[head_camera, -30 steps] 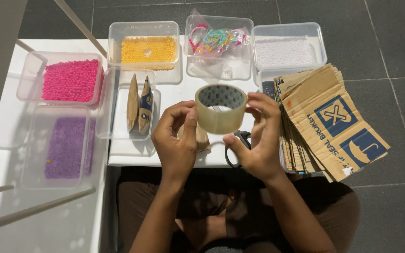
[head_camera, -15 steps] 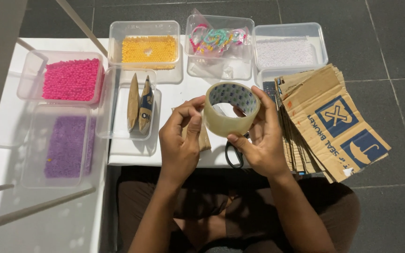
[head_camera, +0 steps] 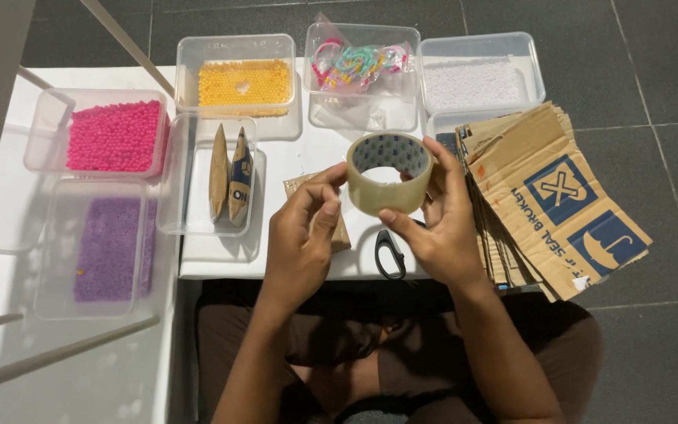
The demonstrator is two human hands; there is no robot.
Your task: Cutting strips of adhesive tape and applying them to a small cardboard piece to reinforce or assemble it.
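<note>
A roll of clear packing tape (head_camera: 388,174) is held up above the white table (head_camera: 292,259), tilted so its hole faces me. My right hand (head_camera: 435,224) grips the roll from the right, thumb under it and fingers over the far rim. My left hand (head_camera: 301,239) touches the roll's left side with its fingertips, thumb at the tape's outer face. Under my left hand lies a small folded cardboard piece (head_camera: 331,228). Black-handled scissors (head_camera: 390,253) lie on the table below the roll.
A stack of cardboard pieces (head_camera: 543,196) lies at the right. Clear tubs hold pink beads (head_camera: 114,135), purple beads (head_camera: 109,247), yellow beads (head_camera: 243,82), white beads (head_camera: 472,83), coloured bands (head_camera: 359,61) and two folded cardboard shapes (head_camera: 227,174).
The tape roll has moved slightly right and tilted up, its hole now facing me. My left fingers have shifted onto its left edge.
</note>
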